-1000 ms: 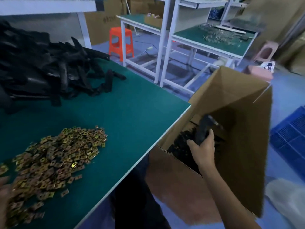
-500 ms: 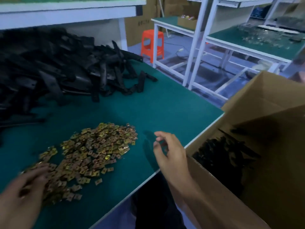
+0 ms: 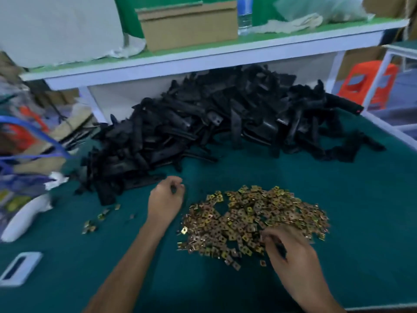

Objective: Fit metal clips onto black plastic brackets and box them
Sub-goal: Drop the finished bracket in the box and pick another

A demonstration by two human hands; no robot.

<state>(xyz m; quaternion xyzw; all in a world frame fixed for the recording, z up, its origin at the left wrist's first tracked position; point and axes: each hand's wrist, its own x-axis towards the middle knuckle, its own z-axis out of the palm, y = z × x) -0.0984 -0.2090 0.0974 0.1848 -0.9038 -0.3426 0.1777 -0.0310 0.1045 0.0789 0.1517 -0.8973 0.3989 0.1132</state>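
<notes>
Brass-coloured square metal clips (image 3: 255,218) are heaped on the green surface (image 3: 361,222) toward its near edge. Black plastic brackets (image 3: 214,123) are piled along the far edge, under a white shelf (image 3: 203,57). The right hand (image 3: 293,256) is curled into the clips and the left hand (image 3: 165,201) is curled at the bracket pile's fringe; whether either grasps anything cannot be told. Picking seems in hand: one clip must be singled out and one bracket drawn free.

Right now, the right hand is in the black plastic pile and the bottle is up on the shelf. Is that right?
Not quite. The right hand is in the pile of gold clips, not the black plastic pile, which lies farther back. The head view shows this. The bottle is up on the shelf, as you said.
</notes>
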